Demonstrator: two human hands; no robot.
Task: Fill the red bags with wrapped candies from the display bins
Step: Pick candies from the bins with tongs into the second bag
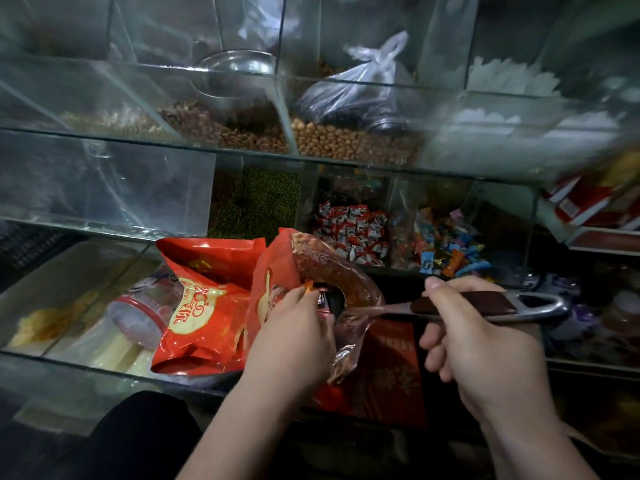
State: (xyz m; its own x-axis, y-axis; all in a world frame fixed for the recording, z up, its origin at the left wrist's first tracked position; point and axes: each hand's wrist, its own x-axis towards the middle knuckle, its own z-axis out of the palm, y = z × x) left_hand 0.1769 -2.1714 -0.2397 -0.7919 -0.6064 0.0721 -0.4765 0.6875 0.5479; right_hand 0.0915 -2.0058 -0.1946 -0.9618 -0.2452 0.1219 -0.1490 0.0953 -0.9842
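My left hand [294, 332] grips the mouth of a red bag [277, 271] and holds it open. My right hand [485, 337] grips the dark handle of a metal scoop [485, 304]. The scoop's bowl is inside the bag's opening, with a wrapped candy [322, 301] at the rim. A second red bag with gold print [204, 306] lies to the left, bulging. Behind the bags, one glass bin holds red-and-white wrapped candies [353, 230], and the bin to its right holds mixed coloured candies [446, 247].
Glass bins above hold nuts [346, 140], brown kernels [225, 126], green beans [256, 206] and a tied plastic bag [356, 88]. A plastic jar with a red band [142, 310] lies in the lower left bin. Red boxes [581, 202] sit at the right.
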